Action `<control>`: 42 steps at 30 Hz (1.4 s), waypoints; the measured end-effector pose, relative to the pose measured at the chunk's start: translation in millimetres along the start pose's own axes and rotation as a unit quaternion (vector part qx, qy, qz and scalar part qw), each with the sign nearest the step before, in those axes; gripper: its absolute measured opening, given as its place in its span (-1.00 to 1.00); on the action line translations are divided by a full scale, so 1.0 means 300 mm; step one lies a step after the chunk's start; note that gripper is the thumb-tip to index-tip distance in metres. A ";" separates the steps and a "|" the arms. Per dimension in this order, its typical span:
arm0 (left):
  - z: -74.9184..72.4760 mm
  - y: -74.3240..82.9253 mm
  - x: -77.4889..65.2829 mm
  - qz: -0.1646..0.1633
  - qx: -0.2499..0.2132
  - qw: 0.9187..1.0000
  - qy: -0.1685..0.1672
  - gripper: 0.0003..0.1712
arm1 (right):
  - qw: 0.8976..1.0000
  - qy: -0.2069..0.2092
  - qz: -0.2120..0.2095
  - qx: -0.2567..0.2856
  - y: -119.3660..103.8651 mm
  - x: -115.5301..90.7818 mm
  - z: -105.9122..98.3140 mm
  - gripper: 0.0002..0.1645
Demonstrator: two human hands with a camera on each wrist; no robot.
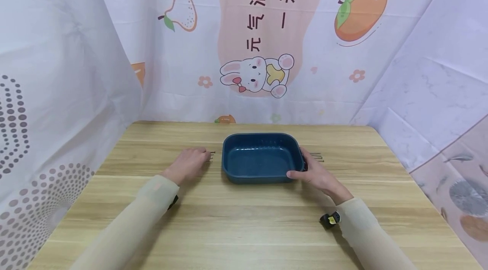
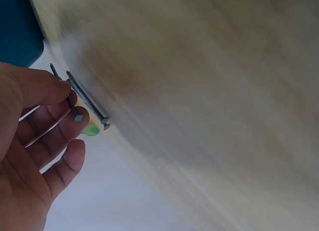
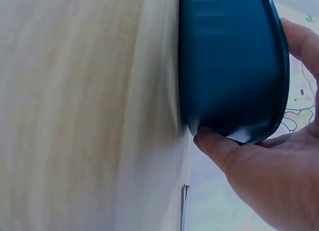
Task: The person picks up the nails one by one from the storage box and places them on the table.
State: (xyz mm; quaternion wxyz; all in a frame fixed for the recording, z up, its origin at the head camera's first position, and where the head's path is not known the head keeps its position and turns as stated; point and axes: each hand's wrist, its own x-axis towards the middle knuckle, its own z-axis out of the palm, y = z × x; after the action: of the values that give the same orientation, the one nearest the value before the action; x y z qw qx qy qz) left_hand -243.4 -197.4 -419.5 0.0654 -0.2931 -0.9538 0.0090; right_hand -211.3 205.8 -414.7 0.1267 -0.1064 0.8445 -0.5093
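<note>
A dark blue rectangular dish (image 1: pixel 260 158) stands on the table between the two hands. My left hand (image 1: pixel 190 163) is to the left of it and pinches a nail (image 2: pixel 74 110) between thumb and fingers. Just beyond that nail, other nails (image 2: pixel 88 97) lie side by side on the wood, their heads showing. At the dish's right end, my right hand (image 1: pixel 318 174) grips the wall, the thumb at the front corner and the other fingers round the side. More nails (image 1: pixel 317 157) lie right of the dish, partly behind that hand.
The wooden table (image 1: pixel 244 227) runs back to a printed white curtain (image 1: pixel 183 71). Similar cloth hangs at the left and right sides. A small black device (image 1: pixel 330 220) with a yellow mark sits at the right wrist.
</note>
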 end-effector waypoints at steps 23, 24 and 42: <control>0.022 -0.013 0.007 -0.015 -0.024 0.999 -0.033 -0.88 | 1.000 0.001 -0.001 -0.005 0.003 0.003 0.001 0.26; 0.023 -0.013 0.007 -0.015 -0.024 0.999 -0.031 -0.89 | 1.000 0.001 0.000 -0.007 0.004 0.003 0.001 0.26; -0.064 -0.016 -0.001 -0.028 -0.062 0.998 -0.017 -0.84 | 0.999 -0.006 -0.030 -0.042 0.003 0.004 -0.014 0.21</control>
State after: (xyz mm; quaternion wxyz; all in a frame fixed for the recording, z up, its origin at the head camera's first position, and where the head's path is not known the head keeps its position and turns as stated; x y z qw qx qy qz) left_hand -243.2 -201.9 -400.3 0.0314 -0.2697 -0.9613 -0.0466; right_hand -213.9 209.5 -413.7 0.1121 -0.1400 0.8606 -0.4767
